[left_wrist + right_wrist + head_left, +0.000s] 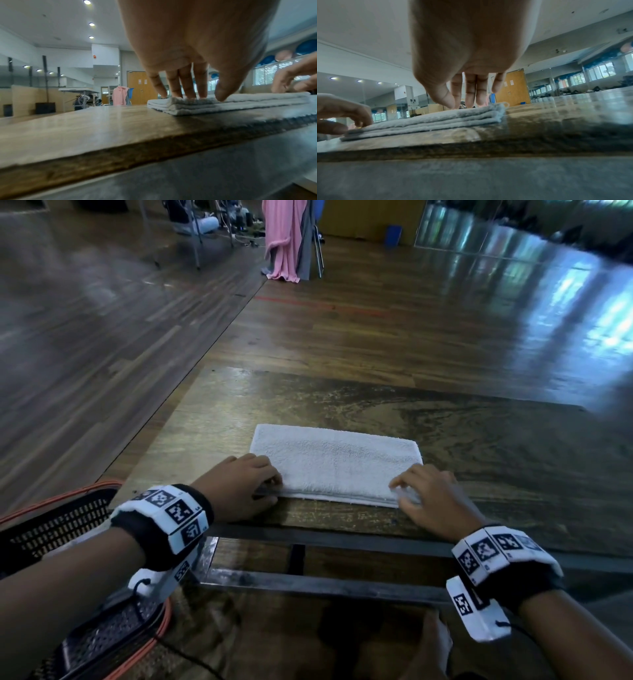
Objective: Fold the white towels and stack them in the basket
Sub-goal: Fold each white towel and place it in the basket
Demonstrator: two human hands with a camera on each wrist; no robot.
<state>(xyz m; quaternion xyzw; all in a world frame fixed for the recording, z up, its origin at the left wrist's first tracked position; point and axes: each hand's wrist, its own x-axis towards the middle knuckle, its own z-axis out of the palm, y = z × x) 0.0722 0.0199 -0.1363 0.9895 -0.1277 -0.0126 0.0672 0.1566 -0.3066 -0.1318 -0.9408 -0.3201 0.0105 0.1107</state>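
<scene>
A white towel [335, 463] lies folded into a long, layered strip near the front of the wooden table [496, 440]. My left hand [270, 489] rests on its near left corner; the left wrist view shows straight fingers [187, 86] and the thumb pressing down on the top layer. At the near right corner sits my right hand [402, 493], its fingertips [471, 100] and thumb touching the towel [436, 119] from above, where the corner is slightly bunched. A black mesh basket [61, 518] with an orange rim stands low at my left, beside the table.
The table's dark metal frame [325, 542] runs just below my wrists. Beyond the table is glossy wooden floor. A pink garment [284, 237] hangs on a rack far back, with chairs and cables near it.
</scene>
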